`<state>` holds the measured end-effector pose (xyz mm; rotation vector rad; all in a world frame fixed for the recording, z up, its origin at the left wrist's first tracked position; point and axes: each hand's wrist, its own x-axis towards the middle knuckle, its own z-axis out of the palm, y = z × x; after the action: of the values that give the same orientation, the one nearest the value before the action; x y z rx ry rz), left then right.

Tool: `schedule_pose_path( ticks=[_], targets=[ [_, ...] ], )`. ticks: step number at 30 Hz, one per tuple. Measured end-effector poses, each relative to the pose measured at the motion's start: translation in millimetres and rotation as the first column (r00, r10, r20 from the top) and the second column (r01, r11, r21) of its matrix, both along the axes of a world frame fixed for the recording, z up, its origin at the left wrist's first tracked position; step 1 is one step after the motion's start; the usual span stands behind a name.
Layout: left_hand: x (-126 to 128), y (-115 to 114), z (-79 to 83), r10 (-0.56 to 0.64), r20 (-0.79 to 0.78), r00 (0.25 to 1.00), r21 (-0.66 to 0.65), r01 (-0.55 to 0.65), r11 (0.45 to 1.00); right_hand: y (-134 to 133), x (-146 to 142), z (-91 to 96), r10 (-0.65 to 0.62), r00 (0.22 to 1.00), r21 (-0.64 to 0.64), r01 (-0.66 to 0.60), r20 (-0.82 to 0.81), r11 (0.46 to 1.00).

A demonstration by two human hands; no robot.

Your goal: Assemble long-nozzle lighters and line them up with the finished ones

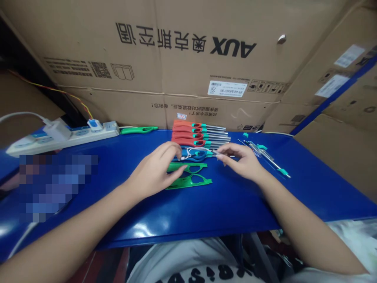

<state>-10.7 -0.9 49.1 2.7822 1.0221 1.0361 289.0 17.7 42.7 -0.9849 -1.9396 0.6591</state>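
Note:
A thin white wire (196, 149) with a small white end piece loops between my two hands, above a blue-handled gas lighter (196, 158). At its left end, my left hand (159, 165) has bent fingers at the small white piece, the thumb held lower and a little apart. My right hand (240, 160) pinches a small greyish part at the wire's other end, close to the blue lighter's nozzle; fingers partly hide it. Two green handle shell halves (193, 181) lie just below, partly behind my left hand. Several red-handled lighters (188, 135) with metal nozzles line up behind.
Metal rods with teal caps (273, 162) lie loose on the blue table (206, 212) at right. A power strip (79, 136) with plugs and a green lighter handle (138, 130) sit at back left. Cardboard sheets (182, 70) wall the back and right. A blurred-out patch covers something at left.

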Motion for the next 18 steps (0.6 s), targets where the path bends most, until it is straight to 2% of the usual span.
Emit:
schedule_pose_path(
  ticks=[5,10,16,18],
  targets=[
    [0.2,1.1,-7.0,0.022,0.053,0.998,-0.079,-0.018,0.997,-0.3,-7.6,-10.3,0.074,0.989,0.044,-0.080,0.129,0.996],
    [2.1,2.8,-14.0,0.017,0.069,0.997,-0.147,-0.007,0.989,2.9,-7.4,-14.8,0.082,0.986,0.041,-0.089,0.143,0.995],
    [3.9,1.8,-12.3,-0.020,0.096,0.995,-0.074,0.027,0.997,3.4,-4.5,-13.0,0.063,0.980,0.068,-0.077,0.189,0.995],
    [4.7,0.1,-9.1,-0.039,0.099,0.994,-0.026,0.041,0.999,3.4,-2.6,-11.3,0.074,0.970,0.041,-0.085,0.234,0.996]
  ],
)
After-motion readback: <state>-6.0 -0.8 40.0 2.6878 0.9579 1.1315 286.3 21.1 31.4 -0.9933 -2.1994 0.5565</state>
